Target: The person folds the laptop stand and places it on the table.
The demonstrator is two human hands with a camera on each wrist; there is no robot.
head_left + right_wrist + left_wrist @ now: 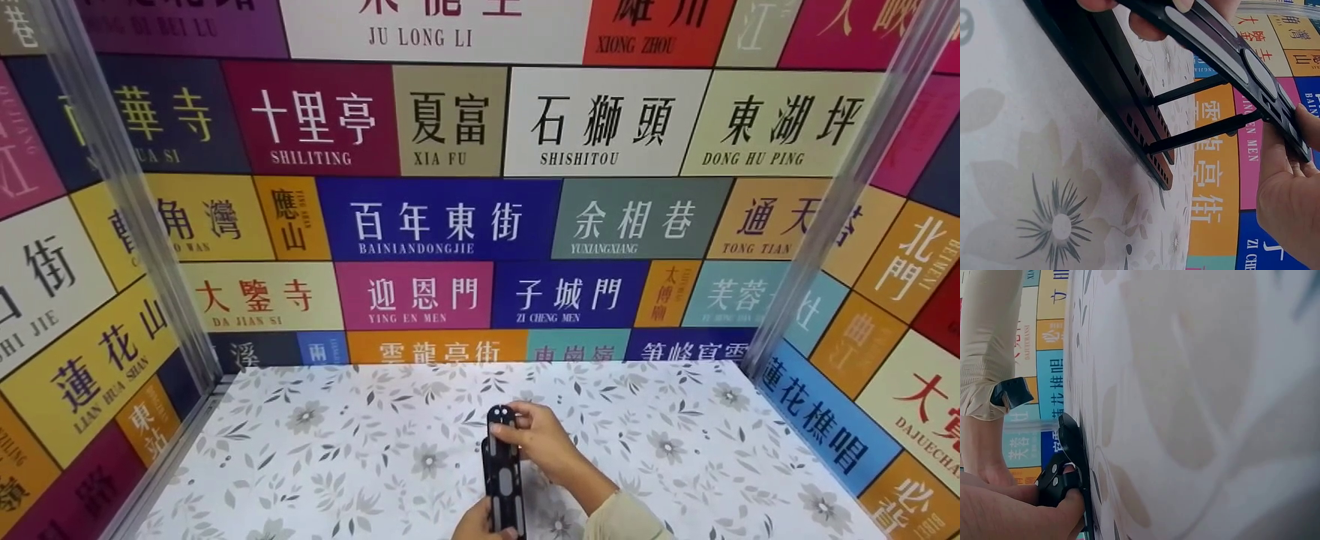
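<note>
A black folding laptop stand [505, 480] with grey pads sits near the front middle of the table. In the right wrist view its upper panel [1216, 50] is raised at an angle above the slotted base [1129, 107], with two thin struts between them. My right hand [544, 442] grips the far end of the panel, thumb on top and fingers beneath. At the near end my left hand [476, 523] holds the stand, partly cut off by the frame. The left wrist view shows the left hand [1027, 512] pinching the stand's hinged end [1061, 481].
A white tabletop [337, 465] with grey flowers and leaves lies under the stand. Colourful sign-covered panels [442, 217] stand behind it and at both sides, with clear corner posts [825, 180]. A dark device [1013, 394] is strapped at the right sleeve's cuff.
</note>
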